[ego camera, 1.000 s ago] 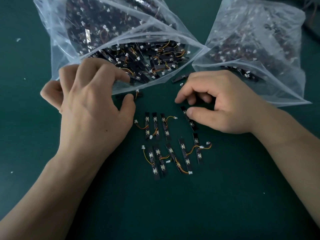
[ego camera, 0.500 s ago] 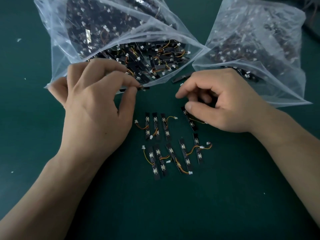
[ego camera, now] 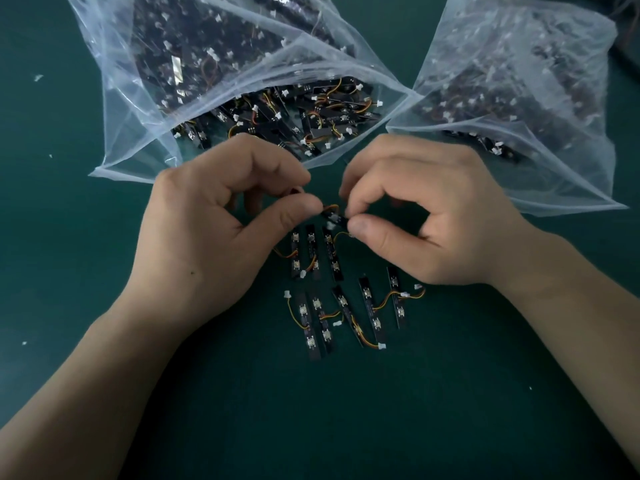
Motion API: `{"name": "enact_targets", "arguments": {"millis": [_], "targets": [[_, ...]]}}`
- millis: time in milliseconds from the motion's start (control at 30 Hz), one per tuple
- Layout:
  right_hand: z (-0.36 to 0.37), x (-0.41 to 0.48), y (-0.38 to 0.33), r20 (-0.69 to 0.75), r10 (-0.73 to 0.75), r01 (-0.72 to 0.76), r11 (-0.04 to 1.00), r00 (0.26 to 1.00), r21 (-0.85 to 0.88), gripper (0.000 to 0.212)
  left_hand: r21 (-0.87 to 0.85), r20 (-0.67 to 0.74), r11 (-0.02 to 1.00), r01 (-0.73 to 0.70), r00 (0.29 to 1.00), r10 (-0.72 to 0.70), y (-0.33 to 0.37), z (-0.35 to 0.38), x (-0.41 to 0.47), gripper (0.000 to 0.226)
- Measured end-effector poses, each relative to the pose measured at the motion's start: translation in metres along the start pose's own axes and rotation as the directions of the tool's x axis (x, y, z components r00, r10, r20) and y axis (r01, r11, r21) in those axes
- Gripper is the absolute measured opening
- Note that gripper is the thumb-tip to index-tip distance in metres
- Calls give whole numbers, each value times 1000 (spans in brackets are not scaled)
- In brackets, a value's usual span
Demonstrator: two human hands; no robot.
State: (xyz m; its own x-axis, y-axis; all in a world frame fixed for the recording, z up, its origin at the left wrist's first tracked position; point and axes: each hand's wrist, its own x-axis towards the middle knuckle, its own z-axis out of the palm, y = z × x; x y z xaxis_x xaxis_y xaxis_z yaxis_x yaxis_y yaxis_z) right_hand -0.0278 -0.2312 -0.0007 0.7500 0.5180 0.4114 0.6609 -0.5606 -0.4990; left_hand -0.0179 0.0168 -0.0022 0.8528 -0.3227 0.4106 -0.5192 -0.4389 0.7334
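A small black LED strip board [ego camera: 333,215] with an orange wire hangs just above the green mat, between my two hands. My left hand [ego camera: 221,233] pinches its left end with thumb and forefinger. My right hand [ego camera: 426,216] pinches its right end the same way. Below them, several like boards [ego camera: 346,292] with orange wires and white plugs lie in two rough rows on the mat [ego camera: 346,410]. Part of the upper row is hidden under my hands.
An open clear plastic bag [ego camera: 145,109] full of the same boards lies at the back left, its mouth toward me. A second clear bag [ego camera: 540,109] of boards lies at the back right. Tiny white scraps dot the mat at the left.
My left hand came away from the left bag's mouth to the centre with a board. My right hand lifted off the mat and now pinches that board's other end.
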Motion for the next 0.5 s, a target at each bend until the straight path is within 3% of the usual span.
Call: {"name": "enact_targets", "arguments": {"millis": [167, 300, 500], "targets": [[-1, 0, -6, 43, 28, -28, 1000, 999, 6, 36, -71, -13, 997, 1, 1000, -2, 2, -3, 0, 10], [2, 2, -5, 9, -25, 26, 990, 1000, -136, 28, -71, 44, 997, 6, 999, -3, 4, 0, 0, 19], [3, 3, -3, -13, -34, 32, 993, 999, -112, 24, -131, 76, 989, 61, 996, -51, 2, 0, 1, 27]]}}
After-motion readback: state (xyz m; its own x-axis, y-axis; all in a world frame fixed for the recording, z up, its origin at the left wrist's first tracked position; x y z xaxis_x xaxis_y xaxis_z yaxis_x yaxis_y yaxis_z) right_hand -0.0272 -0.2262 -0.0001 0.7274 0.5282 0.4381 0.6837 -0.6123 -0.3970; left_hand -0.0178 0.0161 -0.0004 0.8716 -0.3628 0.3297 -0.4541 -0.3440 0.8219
